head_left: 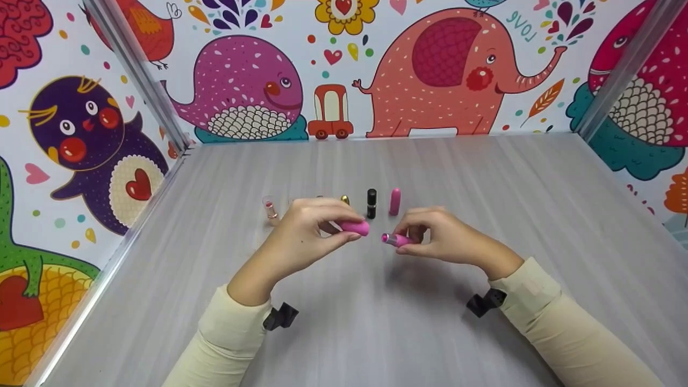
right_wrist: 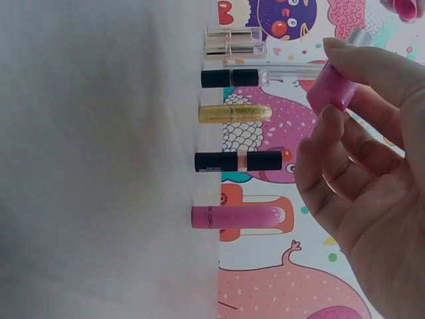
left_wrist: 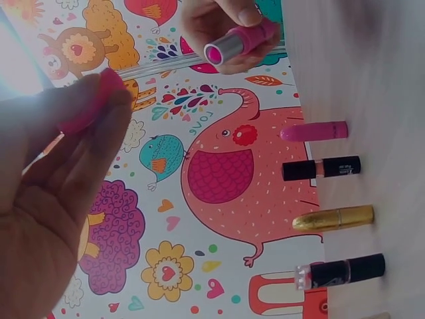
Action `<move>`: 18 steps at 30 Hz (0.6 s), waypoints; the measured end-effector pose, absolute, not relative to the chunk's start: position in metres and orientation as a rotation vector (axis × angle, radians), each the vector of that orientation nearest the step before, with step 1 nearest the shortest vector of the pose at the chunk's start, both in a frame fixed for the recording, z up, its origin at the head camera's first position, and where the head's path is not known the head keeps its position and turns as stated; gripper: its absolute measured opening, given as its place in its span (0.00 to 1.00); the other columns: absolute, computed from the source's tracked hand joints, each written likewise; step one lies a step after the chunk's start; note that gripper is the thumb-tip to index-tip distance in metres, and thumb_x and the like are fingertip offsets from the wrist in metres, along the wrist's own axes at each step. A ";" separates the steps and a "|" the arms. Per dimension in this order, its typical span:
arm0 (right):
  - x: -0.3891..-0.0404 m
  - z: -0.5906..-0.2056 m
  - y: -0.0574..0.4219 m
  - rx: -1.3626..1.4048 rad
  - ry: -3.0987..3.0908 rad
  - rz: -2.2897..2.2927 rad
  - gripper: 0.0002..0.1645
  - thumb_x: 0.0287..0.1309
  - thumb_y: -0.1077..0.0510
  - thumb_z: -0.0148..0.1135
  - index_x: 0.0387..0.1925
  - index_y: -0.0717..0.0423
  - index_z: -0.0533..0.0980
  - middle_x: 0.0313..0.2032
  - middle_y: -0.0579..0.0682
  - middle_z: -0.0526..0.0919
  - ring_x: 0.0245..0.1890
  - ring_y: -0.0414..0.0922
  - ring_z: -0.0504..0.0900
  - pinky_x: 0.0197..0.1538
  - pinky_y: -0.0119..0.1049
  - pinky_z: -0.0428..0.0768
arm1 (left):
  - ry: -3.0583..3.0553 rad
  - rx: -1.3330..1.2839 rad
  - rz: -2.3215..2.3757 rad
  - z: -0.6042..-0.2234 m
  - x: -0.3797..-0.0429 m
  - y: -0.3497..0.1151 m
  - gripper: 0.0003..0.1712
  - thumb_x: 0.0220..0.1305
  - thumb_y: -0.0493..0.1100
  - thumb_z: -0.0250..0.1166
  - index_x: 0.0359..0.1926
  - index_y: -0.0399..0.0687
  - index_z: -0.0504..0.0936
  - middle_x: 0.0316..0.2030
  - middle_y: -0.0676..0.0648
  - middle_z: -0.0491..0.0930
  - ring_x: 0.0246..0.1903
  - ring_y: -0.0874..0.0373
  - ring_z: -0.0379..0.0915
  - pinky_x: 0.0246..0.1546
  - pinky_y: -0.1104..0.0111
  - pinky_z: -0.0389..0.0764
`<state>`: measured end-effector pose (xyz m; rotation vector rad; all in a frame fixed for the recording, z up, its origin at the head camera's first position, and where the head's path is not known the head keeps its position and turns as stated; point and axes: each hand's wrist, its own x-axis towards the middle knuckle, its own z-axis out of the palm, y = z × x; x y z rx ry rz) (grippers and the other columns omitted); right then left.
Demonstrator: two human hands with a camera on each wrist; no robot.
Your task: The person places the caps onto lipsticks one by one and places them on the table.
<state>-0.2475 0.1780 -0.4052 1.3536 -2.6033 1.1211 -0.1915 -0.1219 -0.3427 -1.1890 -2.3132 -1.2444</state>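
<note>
My left hand (head_left: 309, 231) pinches a pink lipstick cap (head_left: 356, 228) between thumb and fingers, its rounded end toward the right. Facing it across a small gap, my right hand (head_left: 443, 236) holds the uncapped pink lipstick (head_left: 396, 239) by its base. The silver collar points left toward the cap, and a pink tip shows inside the collar (left_wrist: 224, 50) in the left wrist view. Both hands are raised over the table, in front of a row of upright lipsticks. Nearest my right hand stands another pink lipstick (head_left: 395, 202), with its cap on.
Farther left in the row stand a black lipstick (head_left: 371, 204), a gold one (right_wrist: 234, 113), a black one with a clear top (left_wrist: 345, 271) and a clear-capped one (head_left: 270, 210). My left hand partly hides the row in the head view. A printed wall (head_left: 333, 70) borders the grey table (head_left: 344, 333).
</note>
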 end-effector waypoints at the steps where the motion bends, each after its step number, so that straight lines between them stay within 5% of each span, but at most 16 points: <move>1: -0.246 -0.404 0.177 1.356 -2.602 1.121 0.10 0.60 0.58 0.81 0.42 0.49 0.88 0.35 0.40 0.85 0.33 0.40 0.81 0.39 0.37 0.83 | -2.316 -1.185 -1.236 -0.343 -0.191 -0.122 0.09 0.64 0.37 0.78 0.46 0.44 0.93 0.40 0.52 0.90 0.40 0.63 0.86 0.40 0.70 0.88; 9: -0.236 -0.397 0.172 1.403 -2.584 1.125 0.11 0.62 0.55 0.79 0.45 0.48 0.87 0.38 0.39 0.85 0.34 0.39 0.81 0.41 0.35 0.84 | -2.341 -1.192 -1.134 -0.343 -0.191 -0.119 0.12 0.64 0.42 0.79 0.47 0.43 0.93 0.41 0.51 0.92 0.38 0.62 0.86 0.40 0.70 0.87; 18: -0.231 -0.393 0.166 1.506 -2.421 1.187 0.09 0.64 0.55 0.78 0.45 0.49 0.87 0.37 0.41 0.85 0.33 0.39 0.82 0.38 0.35 0.84 | -2.322 -1.238 -1.143 -0.344 -0.191 -0.118 0.11 0.62 0.36 0.79 0.46 0.44 0.93 0.41 0.51 0.91 0.40 0.62 0.86 0.39 0.69 0.87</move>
